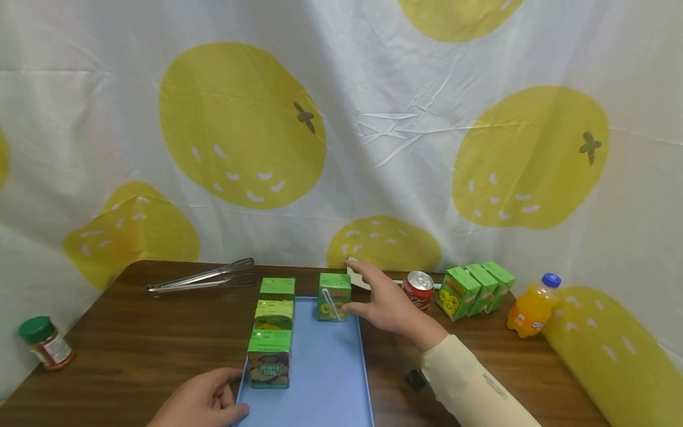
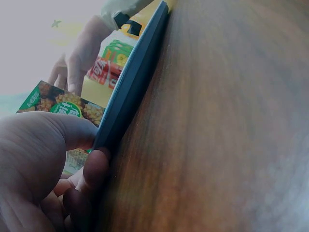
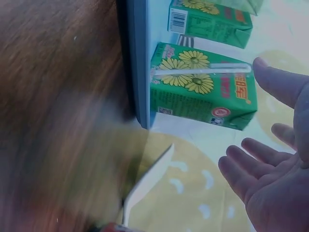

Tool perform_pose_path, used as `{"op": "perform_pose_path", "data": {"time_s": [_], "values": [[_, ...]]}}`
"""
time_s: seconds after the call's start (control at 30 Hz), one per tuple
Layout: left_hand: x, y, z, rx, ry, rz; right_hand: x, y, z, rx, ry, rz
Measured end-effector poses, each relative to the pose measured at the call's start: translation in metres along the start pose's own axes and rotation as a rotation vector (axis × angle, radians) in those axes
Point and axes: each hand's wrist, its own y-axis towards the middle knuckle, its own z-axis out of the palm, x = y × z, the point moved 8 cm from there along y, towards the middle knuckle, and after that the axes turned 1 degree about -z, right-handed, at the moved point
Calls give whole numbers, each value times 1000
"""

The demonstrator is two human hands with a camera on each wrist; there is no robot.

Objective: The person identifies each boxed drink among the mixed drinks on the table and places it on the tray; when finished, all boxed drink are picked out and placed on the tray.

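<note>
A blue tray (image 1: pixel 328 362) lies on the table, its left edge pinched by my left hand (image 1: pixel 198 397); the left wrist view shows the thumb above the rim and fingertips under it. Three green drink cartons, the nearest one (image 1: pixel 269 363) with a brown front, stand in a row along the tray's left side. Another green carton (image 3: pixel 203 89) with yellow flowers and a wrapped straw (image 3: pixel 207 70) stands at the far right corner. Beside it is my right hand (image 1: pixel 392 299), fingers spread; whether the thumb touches the carton I cannot tell.
Right of the tray stand a red soda can (image 1: pixel 418 289), three green cartons (image 1: pixel 458 293) and an orange drink bottle (image 1: pixel 535 305). A white spatula (image 1: pixel 358 279) lies behind the right hand. Metal tongs (image 1: pixel 203 280) and a green-capped jar (image 1: pixel 47 344) are at left.
</note>
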Motion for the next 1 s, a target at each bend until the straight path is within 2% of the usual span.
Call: {"op": "perform_pose_path", "data": {"time_s": [0.17,0.37,0.53,0.7,0.9,1.0], "values": [[4,2,1,0,-6,-10,3,-10,-13,-42,-39,-37],[1,1,0,-5,3,4,8,-24,-27,-88,-102,-91],[0,1,0,-2,9,27,11,-33,-38,-107,-111,-118],[-1,-1,-1,-4,17,25,11,-42,-48,-136,-149,-154],[-7,-3,-1,0,17,53,3,-53,-62,-162,-161,-137],[-7,-3,-1,2,18,41,-2,-59,-70,-173,-168,-112]]}}
